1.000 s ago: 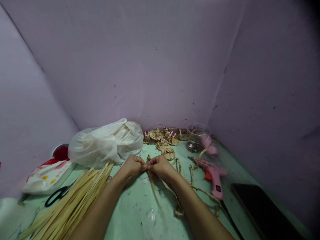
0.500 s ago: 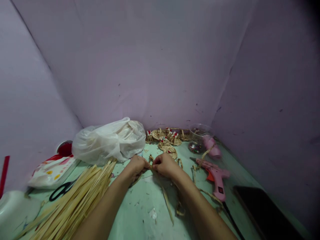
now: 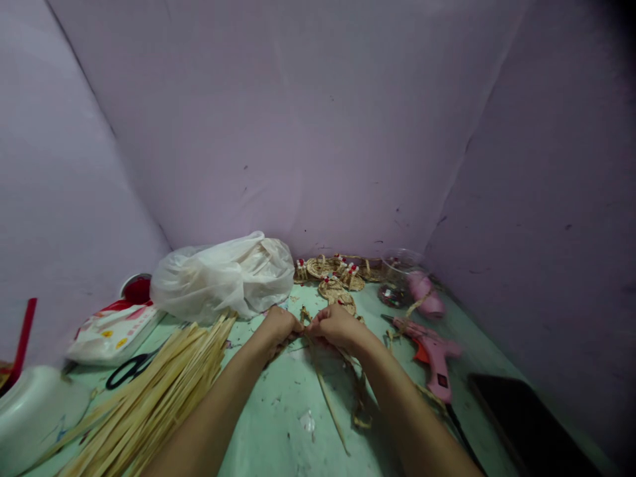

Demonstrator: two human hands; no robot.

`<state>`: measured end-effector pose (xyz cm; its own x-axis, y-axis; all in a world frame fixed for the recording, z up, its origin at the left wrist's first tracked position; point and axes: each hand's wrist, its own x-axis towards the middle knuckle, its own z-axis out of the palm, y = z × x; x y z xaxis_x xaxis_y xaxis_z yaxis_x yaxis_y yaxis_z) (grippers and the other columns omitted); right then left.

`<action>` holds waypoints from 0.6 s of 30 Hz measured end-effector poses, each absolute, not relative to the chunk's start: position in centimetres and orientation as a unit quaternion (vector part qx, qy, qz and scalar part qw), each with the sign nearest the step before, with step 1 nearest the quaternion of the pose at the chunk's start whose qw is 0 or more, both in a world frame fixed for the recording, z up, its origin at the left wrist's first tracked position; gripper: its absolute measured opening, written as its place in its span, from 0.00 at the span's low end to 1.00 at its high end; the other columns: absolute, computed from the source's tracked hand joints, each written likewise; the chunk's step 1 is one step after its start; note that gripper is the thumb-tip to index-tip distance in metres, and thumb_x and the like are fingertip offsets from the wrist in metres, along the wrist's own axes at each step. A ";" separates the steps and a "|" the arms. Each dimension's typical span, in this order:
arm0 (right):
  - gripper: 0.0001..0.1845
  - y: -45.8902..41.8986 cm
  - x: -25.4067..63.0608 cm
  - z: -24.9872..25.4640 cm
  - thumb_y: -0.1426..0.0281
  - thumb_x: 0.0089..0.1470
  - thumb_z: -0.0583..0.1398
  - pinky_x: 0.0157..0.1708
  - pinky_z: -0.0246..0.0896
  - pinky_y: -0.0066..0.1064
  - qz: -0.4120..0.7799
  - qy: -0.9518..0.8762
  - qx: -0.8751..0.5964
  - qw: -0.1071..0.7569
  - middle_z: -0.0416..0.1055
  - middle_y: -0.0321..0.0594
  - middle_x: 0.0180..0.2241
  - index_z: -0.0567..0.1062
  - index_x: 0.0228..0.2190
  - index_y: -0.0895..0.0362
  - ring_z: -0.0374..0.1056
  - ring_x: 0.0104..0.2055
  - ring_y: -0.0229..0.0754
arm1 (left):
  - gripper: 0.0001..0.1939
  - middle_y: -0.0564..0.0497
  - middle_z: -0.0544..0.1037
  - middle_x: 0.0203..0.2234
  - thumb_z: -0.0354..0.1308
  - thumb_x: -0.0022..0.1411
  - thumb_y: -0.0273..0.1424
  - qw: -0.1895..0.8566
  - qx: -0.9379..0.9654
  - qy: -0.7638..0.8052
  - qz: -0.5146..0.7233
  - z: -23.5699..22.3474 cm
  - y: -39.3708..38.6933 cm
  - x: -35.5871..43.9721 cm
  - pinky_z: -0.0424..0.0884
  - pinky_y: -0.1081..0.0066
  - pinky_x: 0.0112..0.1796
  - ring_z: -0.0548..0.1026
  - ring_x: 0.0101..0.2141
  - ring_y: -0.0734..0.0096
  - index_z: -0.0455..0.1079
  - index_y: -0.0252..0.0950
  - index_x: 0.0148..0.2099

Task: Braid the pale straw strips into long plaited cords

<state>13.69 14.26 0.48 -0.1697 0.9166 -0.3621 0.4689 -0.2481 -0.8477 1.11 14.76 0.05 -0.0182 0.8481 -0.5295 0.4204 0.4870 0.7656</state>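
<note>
The left hand [image 3: 281, 328] and the right hand [image 3: 334, 324] meet over the middle of the pale green table [image 3: 271, 421], fingertips almost touching, each closed to a narrow pinch on a thin plant-fiber strip [image 3: 328, 391]. The strip's loose end slants from their fingers toward the near side and slightly right, and a small tuft of twisted fiber [image 3: 305, 314] pokes up just beyond the fingertips. The fingers cover the exact spot being gripped, so I can't tell how the strands cross there. Under the right forearm a braided cord [image 3: 362, 411] trails in loops. To the left of the left forearm lies a thick bundle of pale dried strips [image 3: 163, 391], with black-handled scissors [image 3: 130, 368] partly beneath its far left edge. Farther left I see a white-and-red packet [image 3: 115, 333], a round red container [image 3: 138, 290] behind it, and, at the near left, a white rounded vessel [image 3: 42, 414] beside a red stick [image 3: 24, 338]. A crumpled white plastic bag [image 3: 223, 278] slumps at the far left by the purple wall [image 3: 298, 132]. Right of it sit coiled woven pieces [image 3: 338, 291] dotted with red and white beads, then a clear plastic tub [image 3: 397, 264] next to a pink cylinder [image 3: 426, 296]. On the right lies a pink glue gun [image 3: 437, 358], and nearer, a flat black phone-like slab [image 3: 531, 417].
</note>
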 end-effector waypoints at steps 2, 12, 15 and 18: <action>0.07 14.3 13.5 0.2 0.77 0.34 0.57 0.14 0.43 0.22 0.489 -0.588 -0.605 0.221 0.56 0.30 0.08 0.66 0.11 0.61 0.50 0.13 0.29 | 0.11 0.60 0.49 0.04 0.52 0.39 0.27 0.528 0.457 0.688 0.198 -0.2 14.9 1.0 0.36 0.76 0.13 0.44 0.08 0.85 0.53 0.35 0.13; 0.04 13.4 11.9 0.2 0.76 0.34 0.58 0.16 0.41 0.23 0.397 -0.676 -0.590 0.190 0.57 0.32 0.11 0.69 0.13 0.61 0.50 0.15 0.29 | 0.09 0.60 0.51 0.05 0.50 0.37 0.27 0.559 0.458 0.653 0.226 -0.4 15.1 0.2 0.36 0.77 0.14 0.45 0.09 0.86 0.51 0.35 0.13; 0.06 13.8 12.7 0.2 0.75 0.36 0.57 0.15 0.44 0.22 0.462 -0.648 -0.574 0.194 0.58 0.33 0.10 0.69 0.13 0.61 0.52 0.13 0.30 | 0.09 0.61 0.52 0.07 0.52 0.37 0.27 0.588 0.480 0.614 0.218 -0.6 15.3 -0.4 0.36 0.78 0.13 0.45 0.09 0.86 0.52 0.35 0.16; 0.06 14.7 13.8 0.2 0.75 0.38 0.56 0.14 0.45 0.23 0.467 -0.574 -0.624 0.252 0.59 0.33 0.10 0.68 0.14 0.61 0.52 0.12 0.30 | 0.10 0.62 0.52 0.08 0.53 0.37 0.29 0.618 0.484 0.584 0.209 -0.8 15.5 -1.0 0.36 0.79 0.13 0.44 0.09 0.87 0.52 0.36 0.18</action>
<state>13.75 14.67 0.15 -0.0950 0.9512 -0.2936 0.4802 -0.2146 -0.8505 -0.98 15.52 -0.81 0.2305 0.8227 -0.5196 0.3072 0.4451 0.8411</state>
